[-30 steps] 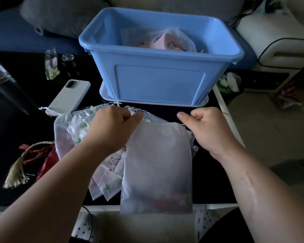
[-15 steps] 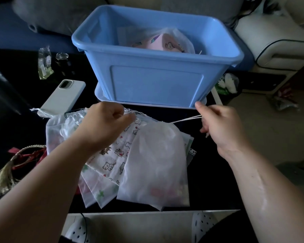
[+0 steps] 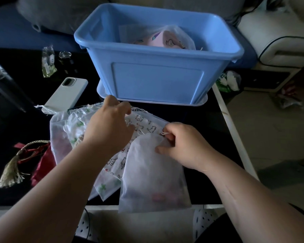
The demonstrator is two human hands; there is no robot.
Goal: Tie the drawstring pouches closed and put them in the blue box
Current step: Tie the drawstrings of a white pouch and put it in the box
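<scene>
Just in front of the blue box (image 3: 158, 81): a white pouch (image 3: 153, 174) is lying on the black table (image 3: 191, 116), its gathered neck pointing toward the box.
Right hand (image 3: 184, 146): is pinching the white pouch's neck, fingers curled over it and thumb pressing from below; the drawstring (image 3: 163, 133) ends are poking out at the fingertips, on the box side.
Left hand (image 3: 109, 127): is hovering over the printed pouches (image 3: 142, 125), fingers bent toward the box; whether they are holding anything cannot be told.
Printed pouches: are lying fanned beneath the white pouch, between it and the box.
Inside the box: a pink pouch (image 3: 170, 39) is resting.
</scene>
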